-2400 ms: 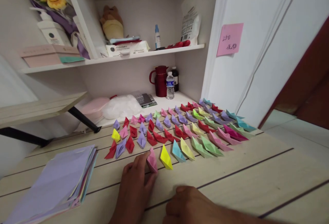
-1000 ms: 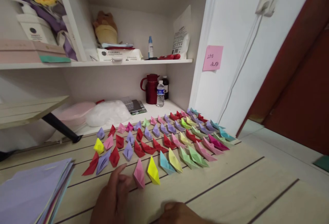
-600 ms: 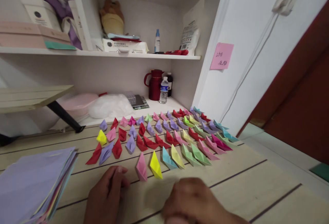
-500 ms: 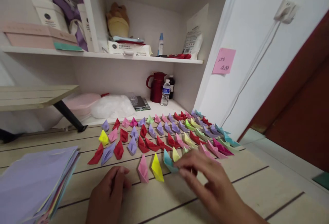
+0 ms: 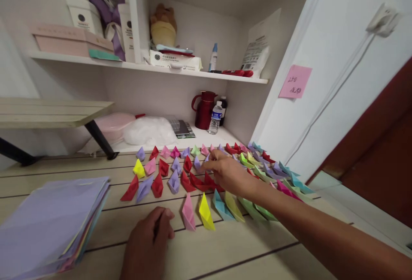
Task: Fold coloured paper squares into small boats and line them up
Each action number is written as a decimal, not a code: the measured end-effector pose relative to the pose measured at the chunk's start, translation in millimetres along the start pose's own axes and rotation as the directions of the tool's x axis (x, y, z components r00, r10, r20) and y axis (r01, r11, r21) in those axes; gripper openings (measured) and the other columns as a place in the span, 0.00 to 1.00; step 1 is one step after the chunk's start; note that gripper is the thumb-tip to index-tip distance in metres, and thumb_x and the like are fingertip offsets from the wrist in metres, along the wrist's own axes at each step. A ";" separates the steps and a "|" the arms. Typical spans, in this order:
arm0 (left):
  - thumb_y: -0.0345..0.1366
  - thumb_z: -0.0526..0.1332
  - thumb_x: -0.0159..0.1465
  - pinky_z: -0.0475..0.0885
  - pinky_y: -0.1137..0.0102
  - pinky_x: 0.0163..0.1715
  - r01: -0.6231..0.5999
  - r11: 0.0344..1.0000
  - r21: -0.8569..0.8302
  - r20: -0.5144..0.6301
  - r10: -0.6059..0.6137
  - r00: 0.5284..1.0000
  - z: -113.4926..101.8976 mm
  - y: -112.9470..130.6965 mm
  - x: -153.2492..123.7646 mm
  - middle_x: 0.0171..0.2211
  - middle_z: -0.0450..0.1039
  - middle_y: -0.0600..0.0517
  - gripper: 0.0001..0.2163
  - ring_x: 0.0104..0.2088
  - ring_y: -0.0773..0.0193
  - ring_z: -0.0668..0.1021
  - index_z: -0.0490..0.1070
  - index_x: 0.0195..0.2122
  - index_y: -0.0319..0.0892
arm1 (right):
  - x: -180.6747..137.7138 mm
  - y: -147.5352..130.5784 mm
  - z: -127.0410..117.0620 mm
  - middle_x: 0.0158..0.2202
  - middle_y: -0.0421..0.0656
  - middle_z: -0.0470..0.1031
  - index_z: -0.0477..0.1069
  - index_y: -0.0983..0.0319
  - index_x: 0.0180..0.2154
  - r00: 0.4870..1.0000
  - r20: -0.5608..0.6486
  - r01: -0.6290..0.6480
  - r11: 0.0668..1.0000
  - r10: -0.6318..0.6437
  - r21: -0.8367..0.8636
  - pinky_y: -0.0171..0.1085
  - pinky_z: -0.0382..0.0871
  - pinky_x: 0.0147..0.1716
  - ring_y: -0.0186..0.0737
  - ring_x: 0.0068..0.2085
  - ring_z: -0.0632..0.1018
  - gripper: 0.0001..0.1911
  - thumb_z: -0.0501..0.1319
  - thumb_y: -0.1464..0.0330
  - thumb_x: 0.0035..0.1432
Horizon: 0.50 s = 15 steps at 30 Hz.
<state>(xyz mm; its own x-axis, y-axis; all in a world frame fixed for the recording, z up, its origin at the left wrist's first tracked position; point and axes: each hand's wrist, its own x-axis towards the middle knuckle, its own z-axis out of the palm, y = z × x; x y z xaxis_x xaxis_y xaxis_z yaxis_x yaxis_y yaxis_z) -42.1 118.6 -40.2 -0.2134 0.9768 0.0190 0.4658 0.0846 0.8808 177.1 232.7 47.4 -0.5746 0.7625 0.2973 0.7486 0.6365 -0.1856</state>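
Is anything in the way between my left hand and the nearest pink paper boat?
Nothing visible: only tabletop shows between your left hand and the pink paper boat; the yellow boat stands beyond it, to the right.

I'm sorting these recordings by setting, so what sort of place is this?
Probably a room in a home or dormitory: a stuffed toy and a pump bottle sit on shelves, with a red jug below, behind a table of folded paper boats.

Paper boats (image 5: pixel 197 182) on table (image 5: pixel 209 245), paper stack (image 5: pixel 54 224) left, shelves (image 5: pixel 193 73) behind
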 end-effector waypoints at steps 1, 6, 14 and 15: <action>0.52 0.50 0.62 0.64 0.69 0.24 -0.005 1.000 -0.001 -0.002 0.005 1.000 0.3 -0.2 -0.1 0.21 0.73 0.56 0.16 0.21 0.62 0.72 0.68 0.32 0.47 | 5.8 -0.1 5.1 0.39 0.43 0.69 0.80 0.53 0.43 1.000 0.012 0.006 1.000 -0.006 -0.003 0.34 0.65 0.37 0.37 0.37 0.73 0.24 0.56 0.83 0.56; 0.50 0.49 0.63 0.64 0.70 0.23 -0.031 1.000 -0.001 0.006 0.031 0.999 2.2 -1.7 0.3 0.22 0.73 0.55 0.15 0.21 0.62 0.71 0.70 0.31 0.47 | 24.6 -1.9 25.2 0.38 0.43 0.68 0.82 0.53 0.39 0.998 0.063 0.015 1.000 -0.014 -0.021 0.34 0.64 0.34 0.37 0.36 0.72 0.16 0.61 0.78 0.57; 0.47 0.47 0.65 0.60 0.70 0.23 -0.138 0.988 0.067 0.017 0.138 0.990 3.9 -4.2 1.0 0.19 0.71 0.55 0.17 0.20 0.63 0.70 0.69 0.27 0.47 | 30.4 -3.6 39.3 0.41 0.42 0.68 0.81 0.51 0.43 0.996 0.092 0.026 0.998 -0.021 -0.052 0.33 0.63 0.34 0.35 0.37 0.73 0.19 0.60 0.77 0.58; 0.47 0.47 0.65 0.60 0.70 0.24 -0.158 0.985 0.075 0.008 0.158 0.987 4.2 -4.6 1.0 0.19 0.71 0.55 0.17 0.20 0.63 0.71 0.69 0.26 0.47 | 30.1 -3.8 40.2 0.41 0.42 0.68 0.81 0.51 0.43 0.995 0.093 0.031 0.998 -0.026 -0.055 0.32 0.63 0.35 0.36 0.37 0.73 0.19 0.61 0.78 0.57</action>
<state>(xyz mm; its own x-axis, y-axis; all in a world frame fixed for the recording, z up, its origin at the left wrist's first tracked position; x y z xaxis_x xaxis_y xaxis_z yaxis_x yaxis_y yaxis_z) -40.8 120.1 -46.2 -0.1300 0.9796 0.1536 0.5563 -0.0561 0.8291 143.7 257.9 19.4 -0.6220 0.7534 0.2133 0.7475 0.6524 -0.1247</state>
